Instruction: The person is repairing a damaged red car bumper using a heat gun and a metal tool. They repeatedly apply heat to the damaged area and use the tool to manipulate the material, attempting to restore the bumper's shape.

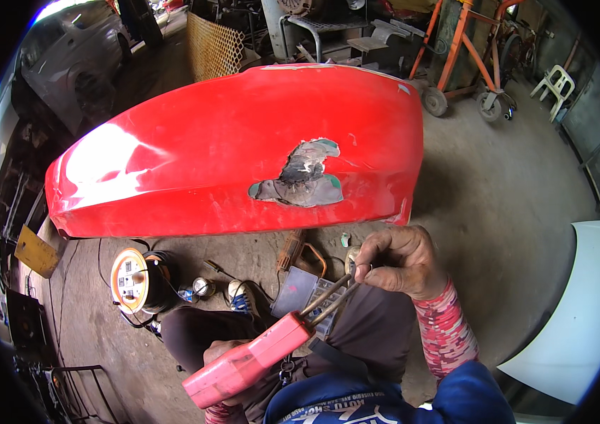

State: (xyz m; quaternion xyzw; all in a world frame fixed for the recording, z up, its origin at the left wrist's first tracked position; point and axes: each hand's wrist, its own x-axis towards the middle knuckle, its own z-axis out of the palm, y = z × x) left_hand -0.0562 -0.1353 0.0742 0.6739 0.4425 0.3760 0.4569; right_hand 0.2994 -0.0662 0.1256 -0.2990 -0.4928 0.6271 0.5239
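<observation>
A red curved body panel, likely a bumper (208, 134), lies across the view, with a ragged, scraped damaged area (303, 184) low on its face. My left hand (221, 352) is closed around a pink hand tool (250, 362), which has two metal prongs (321, 304) pointing up and right. My right hand (395, 261) pinches a small piece at the prong tips, too small to make out clearly. Below the bumper, partly behind the prongs, an open compartment box (293, 286) sits near a brown power tool (289, 251).
An orange-rimmed cable reel (130, 279) and cords lie at lower left. A grey car (74, 56) is upper left. A mesh sheet (215, 46), an orange wheeled frame (473, 49) and a plastic chair (554, 88) stand behind. A white panel (561, 304) lies at right.
</observation>
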